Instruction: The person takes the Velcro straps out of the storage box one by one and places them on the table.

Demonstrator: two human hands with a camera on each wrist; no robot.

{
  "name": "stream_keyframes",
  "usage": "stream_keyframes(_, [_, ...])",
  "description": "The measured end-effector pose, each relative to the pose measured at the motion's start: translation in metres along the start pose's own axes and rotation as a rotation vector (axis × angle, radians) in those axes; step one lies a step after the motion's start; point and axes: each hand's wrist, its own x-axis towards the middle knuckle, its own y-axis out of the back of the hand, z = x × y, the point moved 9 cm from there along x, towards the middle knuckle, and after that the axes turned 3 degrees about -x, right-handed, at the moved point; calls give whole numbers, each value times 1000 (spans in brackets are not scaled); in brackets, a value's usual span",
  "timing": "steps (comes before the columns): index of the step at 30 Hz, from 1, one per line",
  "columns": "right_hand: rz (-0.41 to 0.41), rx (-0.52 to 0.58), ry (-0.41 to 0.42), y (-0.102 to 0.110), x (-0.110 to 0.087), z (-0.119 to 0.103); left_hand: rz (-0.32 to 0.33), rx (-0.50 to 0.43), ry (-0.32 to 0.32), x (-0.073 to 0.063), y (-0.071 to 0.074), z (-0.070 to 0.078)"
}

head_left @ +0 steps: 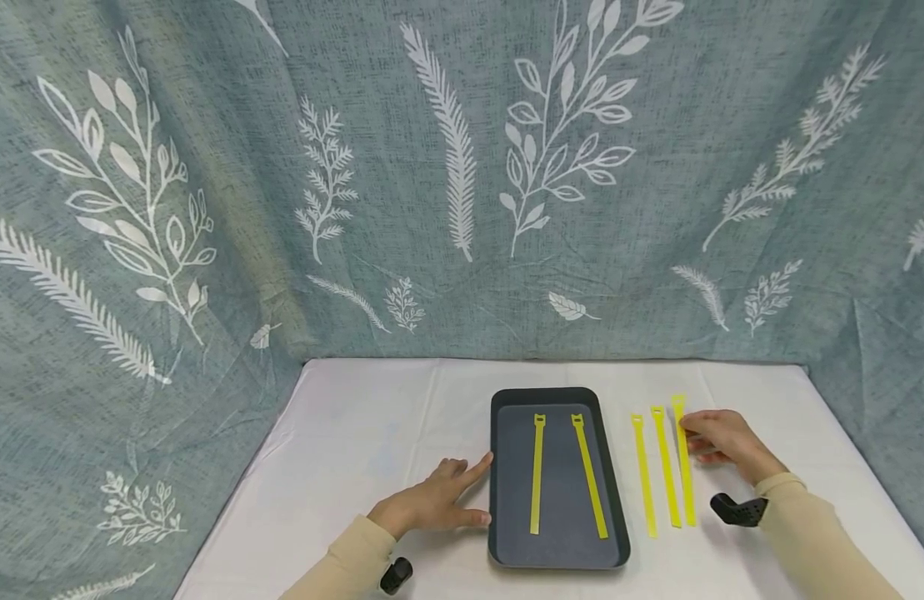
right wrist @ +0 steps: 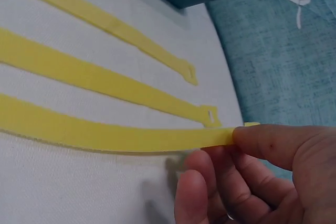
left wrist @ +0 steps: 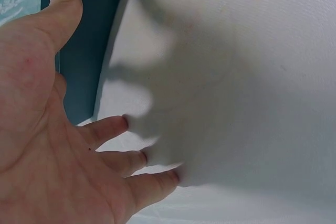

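Observation:
My right hand (head_left: 727,440) pinches a yellow hook-and-loop cable tie (right wrist: 131,139) near its slotted head, between thumb and fingers. That end is lifted off the cloth in the right wrist view. Two more yellow ties, a middle one (head_left: 665,467) and a left one (head_left: 645,475), lie side by side to its left. On the dark grey tray (head_left: 559,554) lie two yellow ties, one nearly straight (head_left: 537,475) and one slanted (head_left: 591,479). My left hand (head_left: 439,498) touches the tray's left side with thumb and forefinger, its other fingers spread on the cloth.
A white cloth (head_left: 372,433) covers the table. Behind and at both sides hangs a blue-green curtain (head_left: 402,183) with white leaf prints. A black wrist device (head_left: 739,510) sits at the right cuff, another (head_left: 397,575) at the left.

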Motion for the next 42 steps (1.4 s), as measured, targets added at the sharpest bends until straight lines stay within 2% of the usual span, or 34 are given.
stream_keyframes(4, [18,-45,-12,2,2,2,5,6,-4,0,1,1])
stream_keyframes(14, [22,-120,32,2,5,-1,15,16,-1,1,2,1])
stream_keyframes(21, [11,-148,7,1,7,-1,6,-5,-1,-2,0,2])
stream_keyframes(34, [17,-136,17,1,4,-2,5,-1,-2,-3,1,1])
stream_keyframes(42, [1,-56,-6,4,3,0,2,6,10,-1,0,-1])
